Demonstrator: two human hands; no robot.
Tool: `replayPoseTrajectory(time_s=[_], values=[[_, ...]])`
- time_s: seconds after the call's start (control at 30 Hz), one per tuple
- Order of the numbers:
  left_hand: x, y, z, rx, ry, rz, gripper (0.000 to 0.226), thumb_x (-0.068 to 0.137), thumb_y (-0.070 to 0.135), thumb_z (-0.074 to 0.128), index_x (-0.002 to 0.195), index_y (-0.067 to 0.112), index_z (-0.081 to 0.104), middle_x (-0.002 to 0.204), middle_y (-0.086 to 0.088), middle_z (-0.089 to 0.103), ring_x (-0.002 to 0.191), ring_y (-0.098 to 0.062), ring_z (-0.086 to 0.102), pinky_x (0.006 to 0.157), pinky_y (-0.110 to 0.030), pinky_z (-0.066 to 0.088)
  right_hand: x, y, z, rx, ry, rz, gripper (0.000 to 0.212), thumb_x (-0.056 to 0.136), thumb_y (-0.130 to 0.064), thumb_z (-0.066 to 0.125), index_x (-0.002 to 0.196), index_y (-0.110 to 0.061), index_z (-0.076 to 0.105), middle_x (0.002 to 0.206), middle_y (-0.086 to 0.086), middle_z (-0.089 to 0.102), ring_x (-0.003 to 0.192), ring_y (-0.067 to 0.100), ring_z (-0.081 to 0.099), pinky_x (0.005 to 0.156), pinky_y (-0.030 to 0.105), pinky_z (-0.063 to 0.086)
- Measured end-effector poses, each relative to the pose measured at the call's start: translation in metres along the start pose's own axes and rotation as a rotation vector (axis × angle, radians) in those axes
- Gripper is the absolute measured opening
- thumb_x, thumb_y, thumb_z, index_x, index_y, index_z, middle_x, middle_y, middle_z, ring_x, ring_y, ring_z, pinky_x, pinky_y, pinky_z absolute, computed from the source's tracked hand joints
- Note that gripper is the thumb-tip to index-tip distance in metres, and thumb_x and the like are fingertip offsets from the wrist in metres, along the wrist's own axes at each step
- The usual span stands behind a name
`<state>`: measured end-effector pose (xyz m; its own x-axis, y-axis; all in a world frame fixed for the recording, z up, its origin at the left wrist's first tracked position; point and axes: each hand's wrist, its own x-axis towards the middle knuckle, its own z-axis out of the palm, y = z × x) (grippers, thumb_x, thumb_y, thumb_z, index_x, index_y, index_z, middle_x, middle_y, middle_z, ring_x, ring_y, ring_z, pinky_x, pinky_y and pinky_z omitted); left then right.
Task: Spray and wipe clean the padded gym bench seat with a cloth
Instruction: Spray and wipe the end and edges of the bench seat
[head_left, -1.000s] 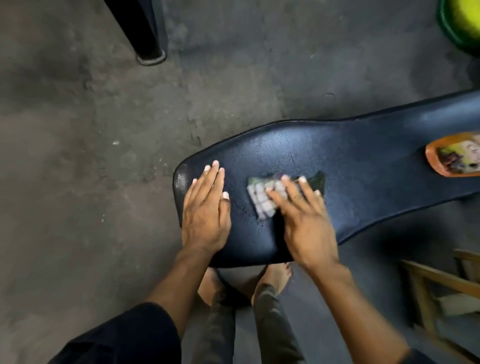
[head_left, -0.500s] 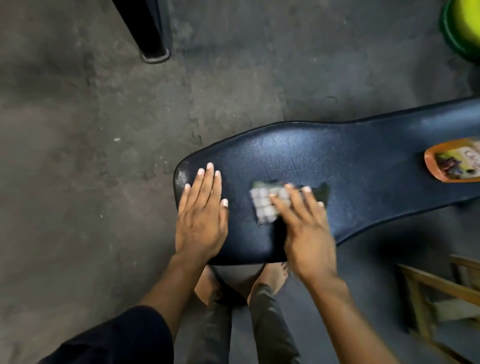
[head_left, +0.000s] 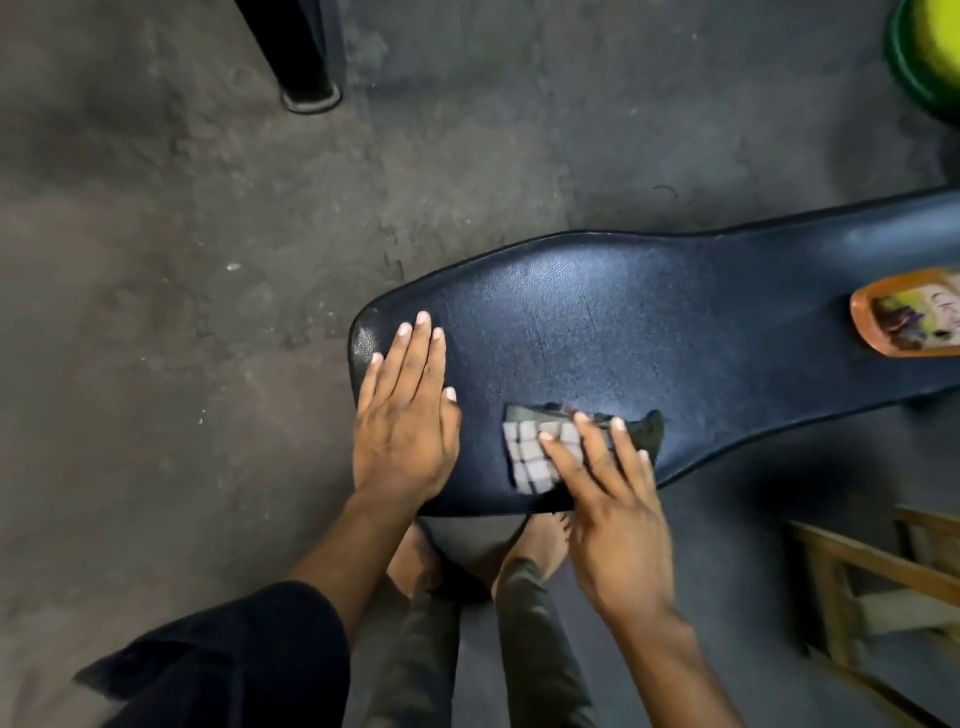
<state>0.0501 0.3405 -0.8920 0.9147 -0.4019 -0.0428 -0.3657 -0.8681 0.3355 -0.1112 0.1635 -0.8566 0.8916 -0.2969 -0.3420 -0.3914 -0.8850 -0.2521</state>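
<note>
The padded bench seat (head_left: 649, 332) is dark blue and runs from the centre to the right edge. My left hand (head_left: 405, 415) lies flat, fingers together, on the seat's rounded left end. A checked grey and dark cloth (head_left: 535, 452) lies near the seat's near edge. My right hand (head_left: 608, 499) presses flat on the cloth, its fingers covering the cloth's middle. An orange spray bottle (head_left: 909, 317) lies on its side on the seat at the far right, partly cut off.
Rough concrete floor surrounds the bench. A black post foot (head_left: 311, 93) stands at top centre. A green and yellow round object (head_left: 930, 52) sits at the top right corner. A wooden frame (head_left: 878, 587) stands at lower right. My bare feet (head_left: 478, 545) are under the seat's near edge.
My right hand has slid the cloth toward me, nearer the seat's near edge. My left hand has stayed flat on the seat's end.
</note>
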Motion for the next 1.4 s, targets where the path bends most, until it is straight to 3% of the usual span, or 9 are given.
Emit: replayPoseTrajectory(time_s=[0.17, 0.4, 0.47, 0.63, 0.77, 0.87, 1.0, 1.17, 1.4], values=[[-0.002, -0.004, 0.005, -0.004, 0.019, 0.014, 0.066, 0.106, 0.030, 0.040, 0.170, 0.015, 0.030, 0.182, 0.000, 0.020, 0.169, -0.017, 0.016, 0.137, -0.044, 0.016, 0.074, -0.025, -0.011, 0.064, 0.145, 0.168, 0.072, 0.097, -0.007, 0.053, 0.161, -0.040, 0.045, 0.176, -0.007, 0.029, 0.165, 0.037, 0.019, 0.130, 0.062, 0.024], [-0.003, -0.013, -0.005, -0.126, -0.030, 0.039, 0.061, 0.109, 0.027, 0.035, 0.169, 0.016, 0.035, 0.181, 0.001, 0.024, 0.169, -0.017, 0.018, 0.137, -0.045, 0.019, 0.005, -0.049, 0.015, -0.042, -0.028, -0.141, 0.085, 0.083, -0.020, 0.039, 0.164, -0.046, 0.034, 0.178, -0.013, 0.022, 0.167, 0.028, 0.012, 0.132, 0.055, 0.025], [-0.008, -0.013, -0.006, -0.067, -0.061, 0.044, 0.062, 0.110, 0.028, 0.035, 0.171, 0.018, 0.029, 0.182, 0.002, 0.019, 0.169, -0.016, 0.013, 0.138, -0.045, 0.017, -0.011, -0.028, 0.007, -0.021, -0.071, -0.116, 0.087, 0.078, -0.022, 0.037, 0.161, -0.048, 0.040, 0.176, -0.013, 0.027, 0.167, 0.027, 0.017, 0.130, 0.057, 0.029], [-0.018, -0.008, 0.001, 0.020, -0.057, -0.004, 0.063, 0.112, 0.033, 0.035, 0.172, 0.020, 0.022, 0.183, 0.004, 0.012, 0.170, -0.016, 0.008, 0.138, -0.046, 0.012, 0.070, -0.016, -0.031, 0.092, 0.029, 0.117, 0.072, 0.100, -0.001, 0.050, 0.162, -0.038, 0.045, 0.176, -0.003, 0.030, 0.165, 0.039, 0.018, 0.129, 0.060, 0.027], [-0.021, -0.007, 0.007, 0.034, -0.043, -0.022, 0.064, 0.112, 0.036, 0.034, 0.173, 0.021, 0.021, 0.184, 0.004, 0.011, 0.170, -0.016, 0.006, 0.138, -0.044, 0.006, 0.155, -0.070, -0.038, 0.066, 0.012, -0.028, 0.066, 0.106, -0.012, 0.046, 0.165, -0.041, 0.036, 0.179, -0.006, 0.019, 0.167, 0.036, 0.007, 0.134, 0.058, 0.015], [-0.023, -0.010, 0.009, 0.021, -0.059, -0.012, 0.064, 0.110, 0.035, 0.034, 0.171, 0.016, 0.028, 0.182, -0.004, 0.019, 0.170, -0.021, 0.010, 0.138, -0.050, 0.014, 0.149, -0.109, -0.025, 0.050, -0.034, -0.177, 0.068, 0.105, -0.016, 0.048, 0.166, -0.042, 0.031, 0.179, -0.009, 0.019, 0.168, 0.032, 0.004, 0.135, 0.054, 0.012], [-0.037, -0.017, 0.011, 0.043, -0.059, 0.033, 0.068, 0.111, 0.043, 0.037, 0.173, 0.019, 0.020, 0.184, -0.002, 0.010, 0.171, -0.020, 0.006, 0.138, -0.049, 0.014, 0.117, -0.084, -0.028, 0.052, -0.053, -0.148, 0.072, 0.102, -0.009, 0.052, 0.164, -0.041, 0.037, 0.177, -0.012, 0.024, 0.167, 0.029, 0.011, 0.134, 0.053, 0.020], [-0.048, -0.022, 0.019, 0.040, -0.039, -0.011, 0.074, 0.111, 0.049, 0.036, 0.174, 0.018, 0.012, 0.184, -0.001, 0.001, 0.171, -0.017, 0.001, 0.138, -0.047, 0.014, 0.168, -0.092, -0.039, 0.009, 0.029, -0.041, 0.072, 0.099, -0.003, 0.048, 0.163, -0.036, 0.041, 0.177, -0.003, 0.026, 0.165, 0.040, 0.014, 0.132, 0.058, 0.019], [-0.053, -0.020, 0.017, 0.046, -0.076, -0.049, 0.077, 0.109, 0.049, 0.036, 0.174, 0.015, 0.011, 0.184, -0.003, 0.002, 0.171, -0.021, 0.001, 0.137, -0.050, 0.017, 0.145, -0.137, -0.014, -0.005, -0.079, -0.299, 0.064, 0.103, -0.021, 0.047, 0.162, -0.046, 0.038, 0.177, -0.013, 0.023, 0.168, 0.028, 0.009, 0.136, 0.051, 0.013]])
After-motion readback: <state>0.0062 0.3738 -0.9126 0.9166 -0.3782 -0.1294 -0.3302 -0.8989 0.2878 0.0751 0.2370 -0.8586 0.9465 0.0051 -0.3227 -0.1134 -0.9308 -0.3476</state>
